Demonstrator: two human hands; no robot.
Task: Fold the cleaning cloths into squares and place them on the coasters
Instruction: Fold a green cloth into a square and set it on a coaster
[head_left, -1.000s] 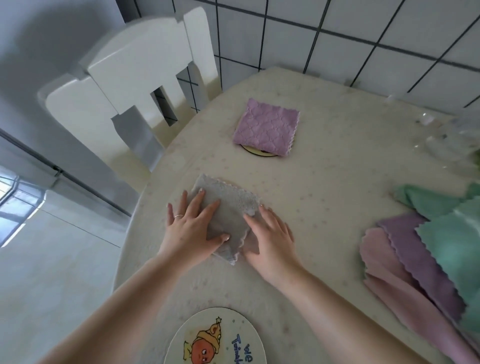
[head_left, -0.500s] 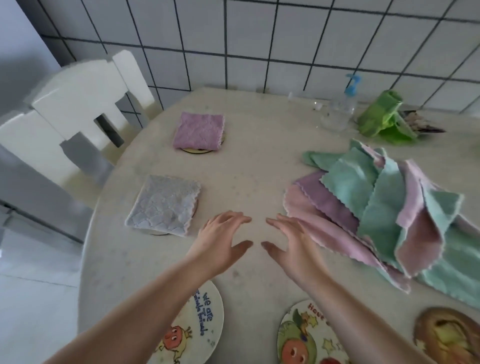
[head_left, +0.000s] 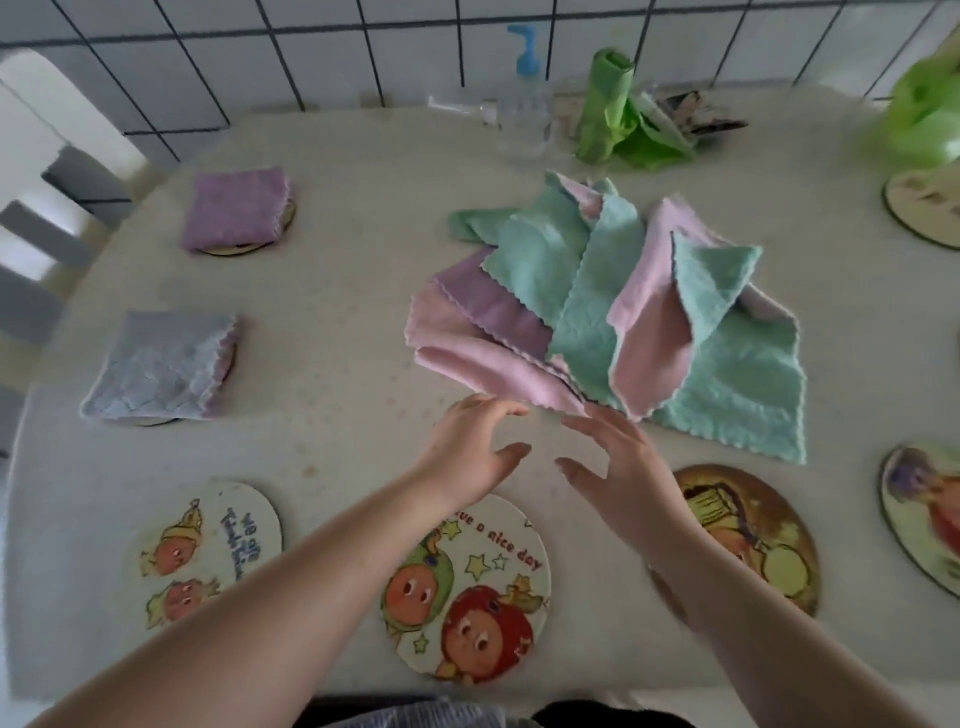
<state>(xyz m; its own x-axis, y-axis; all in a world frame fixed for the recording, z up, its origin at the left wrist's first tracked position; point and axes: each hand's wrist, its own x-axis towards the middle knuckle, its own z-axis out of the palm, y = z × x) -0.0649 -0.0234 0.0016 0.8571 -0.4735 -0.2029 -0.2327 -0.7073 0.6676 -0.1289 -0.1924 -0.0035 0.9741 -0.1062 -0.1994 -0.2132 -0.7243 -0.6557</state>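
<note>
A heap of unfolded cloths (head_left: 613, 306) in pink, teal and purple lies at the table's middle right. My left hand (head_left: 470, 449) and my right hand (head_left: 621, 480) hover side by side just in front of its near pink edge, fingers relaxed, holding nothing. A folded grey cloth (head_left: 158, 366) covers a coaster at the left. Behind it, a folded purple cloth (head_left: 236, 208) sits on another coaster. Bare picture coasters lie near me: one at the left (head_left: 208, 551), one in the middle (head_left: 467, 587), one brown (head_left: 748, 530) partly under my right forearm.
More coasters show at the right edge (head_left: 924, 514) and the far right (head_left: 924, 208). A clear pump bottle (head_left: 524, 109) and crumpled green bags (head_left: 623, 124) stand by the tiled wall. A white chair (head_left: 36, 171) is at the table's left.
My hands left the folded grey cloth on its coaster and moved right, toward the heap. The view swung right and down with them.
</note>
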